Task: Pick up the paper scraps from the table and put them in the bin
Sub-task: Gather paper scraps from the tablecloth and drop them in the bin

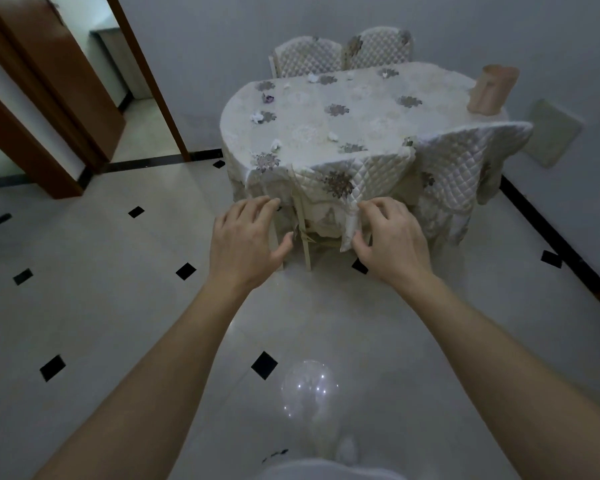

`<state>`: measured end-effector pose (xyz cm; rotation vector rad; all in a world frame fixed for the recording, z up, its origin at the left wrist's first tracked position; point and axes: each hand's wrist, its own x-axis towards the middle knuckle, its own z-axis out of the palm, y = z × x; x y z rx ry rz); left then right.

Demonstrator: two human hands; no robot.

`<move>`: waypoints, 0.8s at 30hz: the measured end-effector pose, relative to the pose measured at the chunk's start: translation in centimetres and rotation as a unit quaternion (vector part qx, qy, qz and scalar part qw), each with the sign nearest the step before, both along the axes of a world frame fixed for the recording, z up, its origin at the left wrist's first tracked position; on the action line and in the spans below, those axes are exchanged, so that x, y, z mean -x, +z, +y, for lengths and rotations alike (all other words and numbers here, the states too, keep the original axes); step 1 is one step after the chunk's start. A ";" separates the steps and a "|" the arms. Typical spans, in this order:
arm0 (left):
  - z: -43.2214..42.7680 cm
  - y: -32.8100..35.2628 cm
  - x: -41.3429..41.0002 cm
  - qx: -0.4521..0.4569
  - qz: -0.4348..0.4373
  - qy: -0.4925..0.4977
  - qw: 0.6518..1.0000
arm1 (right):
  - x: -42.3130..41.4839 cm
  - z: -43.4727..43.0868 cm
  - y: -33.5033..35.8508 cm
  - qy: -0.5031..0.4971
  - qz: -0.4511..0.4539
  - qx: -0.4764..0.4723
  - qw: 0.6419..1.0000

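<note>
Head view: the step judged to be in hand is the approach, with no scrap yet picked up. The left hand (245,237) and the right hand (390,237) are held out side by side, fingers loosely spread and slightly bent, and nothing is held in either. They are seen in front of the quilted chair (340,181) tucked in at the near edge of the bench (368,95). Whether its cover is touched cannot be told.

The paper scraps (257,116) are scattered over the bench. One lies near the left edge, two lie close to the near edge, and several small ones are strung along the far edge. The bin (492,90) stands on the bench at its far right corner, well apart from the scraps at the left edge.

For the next move, the bench is judged to need closing in on first, since a stretch of floor (118,289) is seen under the arms. The scraps by the near edge would then be the easiest to pinch up. The far ones are likely to call for a reach over the chair or a walk round a side, and each pickup is followed by a carry across to the bin.
</note>
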<state>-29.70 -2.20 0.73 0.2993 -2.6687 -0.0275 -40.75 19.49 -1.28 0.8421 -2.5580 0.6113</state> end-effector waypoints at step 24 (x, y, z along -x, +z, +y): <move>-16.9 -2.4 29.0 -0.055 0.005 0.008 0.998 | 29.3 -16.4 -0.9 -0.006 -0.025 -0.032 0.999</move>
